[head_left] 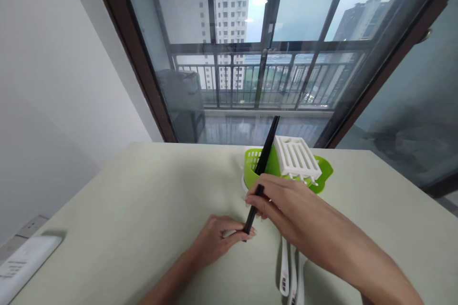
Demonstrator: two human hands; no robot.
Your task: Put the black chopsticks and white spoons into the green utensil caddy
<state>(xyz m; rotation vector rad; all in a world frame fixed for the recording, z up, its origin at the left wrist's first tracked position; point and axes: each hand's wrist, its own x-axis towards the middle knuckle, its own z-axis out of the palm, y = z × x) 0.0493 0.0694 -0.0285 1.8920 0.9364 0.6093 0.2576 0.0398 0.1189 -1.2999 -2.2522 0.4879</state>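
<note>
The right hand (pixel 277 200) pinches a pair of black chopsticks (pixel 263 171) near the lower end, fingers pressed together around them. The chopsticks stand tilted, upper ends leaning over the green basket (pixel 322 171), lower ends down at the left hand (pixel 218 238). The left hand rests on the surface (pixel 125 209), fingers curled, fingertips touching the lower tips of the chopsticks; whether it grips anything itself cannot be told.

Step in hand, as judged: squaring the chopstick tips against the left fingers. The next move calls for a firm pinch and a lift that clears the basket rim.

A white slotted rack (pixel 296 157) lies tilted on the basket. White utensil handles (pixel 291 271) lie on the surface beneath the right forearm. A white power strip (pixel 21 267) sits at the left edge.

The surface is pale and matte. Behind it, a glass sliding door (pixel 250 33) looks onto a railed balcony and tall buildings.
</note>
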